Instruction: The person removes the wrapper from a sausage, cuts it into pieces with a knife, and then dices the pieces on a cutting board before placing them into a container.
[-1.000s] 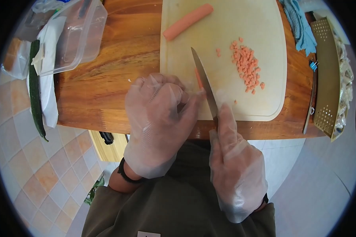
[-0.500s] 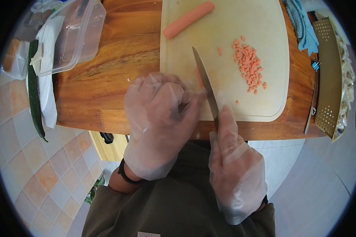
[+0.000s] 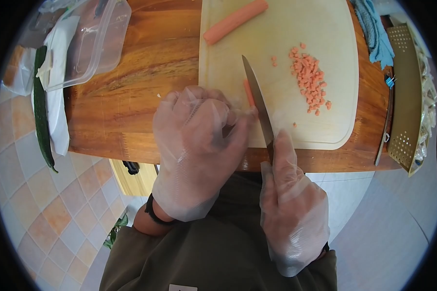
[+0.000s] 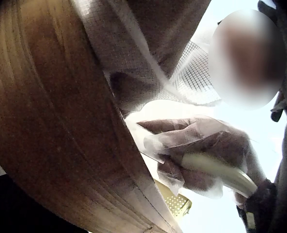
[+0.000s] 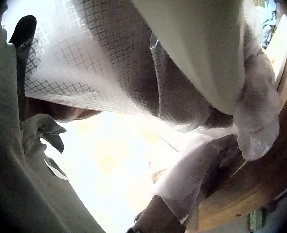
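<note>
On the cream cutting board point(image 3: 320, 24), my right hand point(image 3: 296, 208) in a clear plastic glove grips a kitchen knife point(image 3: 258, 99), its blade angled toward the far left. The knife's pale handle point(image 4: 216, 167) shows in the left wrist view. My gloved left hand point(image 3: 194, 150) has its fingers curled at the board's near left edge, thumb and fingertips holding the near end of a thin orange-pink strip point(image 3: 248, 91). That strip lies right along the blade's left side. A smooth orange-pink log point(image 3: 235, 22) lies at the far left of the board, and small dice point(image 3: 309, 80) are heaped at the right.
A clear plastic box point(image 3: 109, 43), white paper point(image 3: 58, 106) and a cucumber point(image 3: 41, 111) are at the left of the wooden table point(image 3: 145, 53). On the right are a blue cloth point(image 3: 374, 34), a thin metal tool point(image 3: 383, 131) and a perforated gold basket point(image 3: 400, 97).
The knife and right hand have shifted slightly right, and more of the strip shows beside the blade. The whole head view has also shifted a little. Log and dice stay in place on the board.
</note>
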The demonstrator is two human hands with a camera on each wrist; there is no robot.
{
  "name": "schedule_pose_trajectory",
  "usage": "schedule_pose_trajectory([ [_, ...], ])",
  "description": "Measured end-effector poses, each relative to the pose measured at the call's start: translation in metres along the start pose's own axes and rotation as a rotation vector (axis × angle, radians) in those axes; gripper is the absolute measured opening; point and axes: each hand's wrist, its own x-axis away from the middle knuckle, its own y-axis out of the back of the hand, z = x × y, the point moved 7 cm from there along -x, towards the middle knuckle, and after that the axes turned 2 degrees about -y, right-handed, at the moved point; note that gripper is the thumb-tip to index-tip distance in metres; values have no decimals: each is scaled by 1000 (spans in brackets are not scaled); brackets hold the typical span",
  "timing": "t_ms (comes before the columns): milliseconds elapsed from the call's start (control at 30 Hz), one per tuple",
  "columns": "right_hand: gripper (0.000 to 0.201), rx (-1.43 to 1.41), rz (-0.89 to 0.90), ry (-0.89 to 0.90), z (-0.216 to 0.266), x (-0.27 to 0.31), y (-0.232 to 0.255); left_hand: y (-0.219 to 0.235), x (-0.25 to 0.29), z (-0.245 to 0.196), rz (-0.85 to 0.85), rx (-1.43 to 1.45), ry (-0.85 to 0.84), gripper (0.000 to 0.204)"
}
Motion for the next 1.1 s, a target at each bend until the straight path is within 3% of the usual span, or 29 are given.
schedule_pose_trajectory([
  [133,63,1,-28,13,-3,0,-4,0,0,0,2,2,1,29],
  [200,75,124,-122,122,-1,2,-4,-1,0,0,6,0,1,29],
  [333,72,161,-83,92,1,1,-5,0,0,1,17,14,25,28],
  [400,72,441,-23,76,7,-2,-8,-1,0,1,29,2,26,28],
  [533,73,436,51,-26,16,-3,-8,-1,-1,0,8,1,32,26],
  [600,76,243,118,-20,6,-7,-7,0,0,1,-5,27,47,26],
  [800,67,31,85,44,-3,-7,-5,3,-1,0,27,31,6,23],
  [900,78,185,-37,102,-2,-10,0,8,0,-6,59,44,-31,22],
  [967,68,72,-29,56,-8,-11,5,9,10,12,27,389,285,17],
  [1000,57,-38,-7,10,-14,-11,8,12,10,6,23,385,273,17],
  [1067,59,-189,35,23,-15,-13,16,11,16,13,-86,764,653,36],
  [1100,60,-334,91,34,-14,-13,17,12,9,5,-93,759,638,36],
])
